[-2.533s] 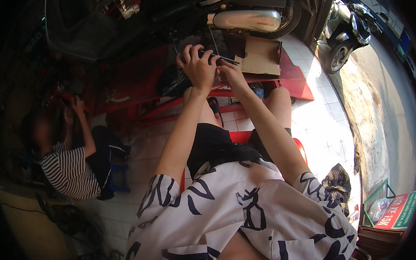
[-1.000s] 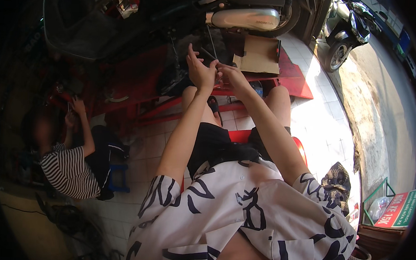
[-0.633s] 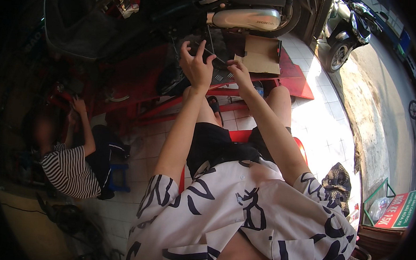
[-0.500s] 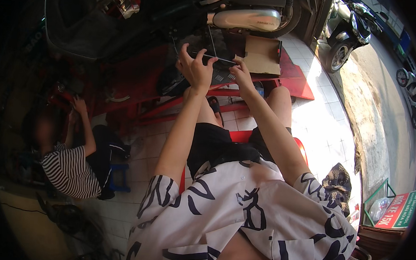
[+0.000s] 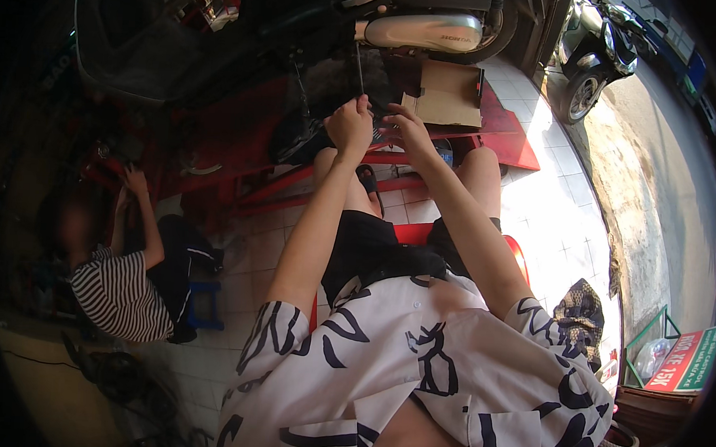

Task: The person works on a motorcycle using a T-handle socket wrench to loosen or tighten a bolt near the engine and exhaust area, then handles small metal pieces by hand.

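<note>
Beneath the scooter (image 5: 238,35), my left hand (image 5: 348,130) is closed near the lower end of a thin hanging metal rod (image 5: 359,70); whatever lies inside its fingers is hidden. Just right of it, my right hand (image 5: 407,133) has its fingers loosely bent and apart, with nothing clearly in them. Both hands are over a red lift stand (image 5: 511,151), beside an open cardboard box (image 5: 449,99). A silver cover (image 5: 416,32) shows on the scooter above, and dark items (image 5: 289,143) rest on the stand left of my hands.
At left, a co-worker in a striped shirt (image 5: 124,292) sits on a blue stool (image 5: 206,313), hands raised to the stand. At right stand a parked scooter (image 5: 593,66) and a sign (image 5: 679,358) beside the doorway, with a cloth (image 5: 580,316) on the tiled floor (image 5: 569,210).
My left hand's spread fingers have closed into a fist and dropped a little. The slim tool that lay across both hands earlier no longer shows clearly. A motorbike seen briefly on the road has gone.
</note>
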A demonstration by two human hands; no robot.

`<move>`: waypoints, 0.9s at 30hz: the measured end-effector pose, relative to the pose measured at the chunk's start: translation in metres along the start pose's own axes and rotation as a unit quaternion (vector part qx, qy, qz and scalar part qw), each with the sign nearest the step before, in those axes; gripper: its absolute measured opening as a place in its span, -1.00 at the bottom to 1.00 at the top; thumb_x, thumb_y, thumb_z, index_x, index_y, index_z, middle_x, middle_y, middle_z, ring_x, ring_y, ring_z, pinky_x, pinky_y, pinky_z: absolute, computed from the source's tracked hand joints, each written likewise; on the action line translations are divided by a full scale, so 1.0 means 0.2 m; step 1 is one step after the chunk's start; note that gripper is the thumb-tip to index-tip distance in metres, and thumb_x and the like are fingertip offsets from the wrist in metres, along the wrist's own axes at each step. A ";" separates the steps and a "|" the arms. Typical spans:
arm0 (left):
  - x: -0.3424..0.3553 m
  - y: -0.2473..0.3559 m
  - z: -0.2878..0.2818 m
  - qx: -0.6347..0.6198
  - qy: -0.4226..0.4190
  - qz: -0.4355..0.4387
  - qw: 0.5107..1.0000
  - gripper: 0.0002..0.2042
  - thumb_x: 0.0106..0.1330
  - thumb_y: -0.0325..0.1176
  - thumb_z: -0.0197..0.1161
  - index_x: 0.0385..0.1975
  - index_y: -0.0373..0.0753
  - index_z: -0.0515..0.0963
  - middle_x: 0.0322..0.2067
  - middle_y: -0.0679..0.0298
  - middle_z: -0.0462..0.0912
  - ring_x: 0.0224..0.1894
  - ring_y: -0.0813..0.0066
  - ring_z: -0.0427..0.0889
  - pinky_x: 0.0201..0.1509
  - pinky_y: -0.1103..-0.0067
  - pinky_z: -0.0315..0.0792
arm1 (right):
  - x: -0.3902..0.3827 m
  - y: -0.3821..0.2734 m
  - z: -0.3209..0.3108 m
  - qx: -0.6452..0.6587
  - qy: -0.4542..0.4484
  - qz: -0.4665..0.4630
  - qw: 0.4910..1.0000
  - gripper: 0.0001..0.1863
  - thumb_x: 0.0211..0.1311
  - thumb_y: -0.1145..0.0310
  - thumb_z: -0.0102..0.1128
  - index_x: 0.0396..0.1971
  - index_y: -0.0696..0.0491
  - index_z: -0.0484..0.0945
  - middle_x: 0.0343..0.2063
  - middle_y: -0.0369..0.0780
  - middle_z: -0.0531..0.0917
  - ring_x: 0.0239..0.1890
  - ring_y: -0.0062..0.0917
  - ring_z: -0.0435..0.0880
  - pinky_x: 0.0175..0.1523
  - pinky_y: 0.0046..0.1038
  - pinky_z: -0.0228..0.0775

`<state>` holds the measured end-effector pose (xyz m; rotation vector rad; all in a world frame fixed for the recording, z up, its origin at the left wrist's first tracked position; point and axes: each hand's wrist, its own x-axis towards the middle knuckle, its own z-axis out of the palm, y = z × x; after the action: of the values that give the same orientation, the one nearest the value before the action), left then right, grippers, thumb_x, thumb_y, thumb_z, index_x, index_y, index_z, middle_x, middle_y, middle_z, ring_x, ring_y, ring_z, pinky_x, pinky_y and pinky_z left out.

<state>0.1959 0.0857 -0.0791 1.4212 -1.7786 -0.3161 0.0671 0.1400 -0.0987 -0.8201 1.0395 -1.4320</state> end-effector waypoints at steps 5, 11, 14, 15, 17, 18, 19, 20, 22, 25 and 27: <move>-0.01 -0.06 0.04 -0.143 -0.011 -0.020 0.990 -0.61 0.44 -0.11 -0.08 -0.35 -0.17 0.68 -0.37 0.13 0.72 -0.24 0.08 0.68 -0.18 0.31 0.48 | 0.04 0.05 0.02 -0.195 -0.016 -0.050 0.979 -0.49 0.19 0.32 0.07 0.18 0.08 0.41 -0.04 -0.18 0.54 -0.04 -0.44 0.58 0.01 -0.45 0.42; -0.01 -0.06 0.11 -0.318 -0.058 -0.029 0.946 -0.64 0.40 -0.09 0.07 -0.26 -0.25 0.68 -0.43 0.08 0.70 -0.24 0.05 0.67 -0.13 0.31 0.49 | 0.19 0.05 0.03 -0.488 0.034 -0.233 0.840 -0.55 -0.01 0.16 0.21 -0.09 0.05 0.60 -0.19 0.04 0.64 -0.16 -0.13 0.66 -0.08 -0.24 0.48; 0.05 -0.16 0.05 -0.179 -0.055 -0.002 0.982 -0.59 0.32 -0.09 0.21 0.00 -0.28 0.57 -0.15 0.05 0.65 -0.08 0.04 0.63 -0.08 0.34 0.48 | 0.23 -0.07 0.15 -0.504 -0.037 -0.203 0.839 -0.62 -0.05 0.21 0.23 -0.26 0.15 0.64 -0.39 0.05 0.67 -0.24 -0.09 0.68 -0.12 -0.24 0.50; 0.05 -0.15 0.05 -0.163 0.018 -0.038 0.986 -0.54 0.28 -0.08 0.25 0.09 -0.24 0.49 -0.04 0.06 0.55 0.00 0.04 0.57 -0.03 0.31 0.45 | 0.24 -0.09 0.17 -0.516 -0.057 -0.204 0.830 -0.65 -0.06 0.24 0.24 -0.31 0.18 0.64 -0.47 0.04 0.67 -0.26 -0.08 0.68 -0.14 -0.24 0.51; 0.02 -0.09 0.03 -0.128 0.144 -0.061 0.979 -0.39 0.21 -0.07 0.32 0.24 -0.16 0.34 0.17 0.09 0.35 0.15 0.04 0.44 0.08 0.26 0.39 | 0.29 -0.13 0.18 -0.532 -0.066 -0.212 0.817 -0.68 -0.08 0.27 0.26 -0.37 0.21 0.65 -0.46 0.07 0.66 -0.26 -0.08 0.68 -0.14 -0.28 0.51; 0.00 -0.03 0.00 -0.109 0.194 -0.052 0.974 -0.31 0.18 -0.07 0.35 0.30 -0.12 0.27 0.25 0.11 0.25 0.22 0.04 0.38 0.13 0.23 0.35 | 0.30 -0.13 0.16 -0.542 -0.068 -0.213 0.810 -0.69 -0.10 0.29 0.27 -0.41 0.23 0.65 -0.46 0.08 0.66 -0.26 -0.08 0.68 -0.13 -0.30 0.52; -0.03 0.02 -0.05 -0.085 0.226 0.007 0.970 -0.23 0.14 -0.06 0.38 0.34 -0.08 0.19 0.30 0.13 0.16 0.26 0.03 0.31 0.20 0.19 0.29 | 0.31 -0.13 0.14 -0.539 -0.060 -0.217 0.812 -0.69 -0.11 0.29 0.28 -0.41 0.23 0.65 -0.46 0.08 0.66 -0.25 -0.07 0.68 -0.13 -0.29 0.52; -0.04 0.07 -0.13 -0.056 0.259 0.067 0.962 -0.16 0.10 -0.06 0.41 0.39 -0.04 0.12 0.35 0.15 0.06 0.31 0.03 0.23 0.26 0.15 0.24 | 0.31 -0.14 0.15 -0.533 -0.055 -0.224 0.814 -0.69 -0.12 0.30 0.29 -0.41 0.23 0.65 -0.46 0.09 0.66 -0.25 -0.07 0.68 -0.13 -0.29 0.52; -0.02 0.09 -0.22 0.128 0.222 0.210 0.944 -0.18 0.08 -0.06 0.41 0.36 -0.08 0.17 0.28 0.15 0.18 0.32 0.10 0.21 0.32 0.09 0.11 | 0.32 -0.14 0.14 -0.529 -0.058 -0.224 0.816 -0.67 -0.15 0.26 0.32 -0.41 0.21 0.66 -0.43 0.10 0.66 -0.23 -0.06 0.67 -0.11 -0.27 0.52; 0.03 0.06 -0.27 0.243 0.143 0.305 0.910 -0.51 0.13 -0.09 0.34 0.04 -0.16 0.51 0.06 0.25 0.45 0.29 0.27 0.27 0.39 0.07 -0.03 | 0.32 -0.13 0.18 -0.552 -0.033 -0.202 0.809 -0.63 -0.15 0.18 0.31 -0.40 0.17 0.68 -0.41 0.09 0.66 -0.23 -0.07 0.67 -0.07 -0.25 0.52; 0.06 0.02 -0.26 0.256 0.071 0.303 0.915 -0.67 0.17 -0.10 0.31 -0.18 -0.17 0.62 -0.07 0.30 0.56 0.28 0.33 0.29 0.39 0.06 -0.04 | 0.33 -0.13 0.18 -0.575 -0.023 -0.184 0.797 -0.61 -0.15 0.14 0.29 -0.38 0.13 0.69 -0.38 0.07 0.67 -0.22 -0.09 0.68 -0.06 -0.24 0.53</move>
<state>0.2295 0.0909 -0.0382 1.0945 -2.1572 0.6042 0.0816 0.0681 -0.0667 -2.0027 1.7979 -0.9385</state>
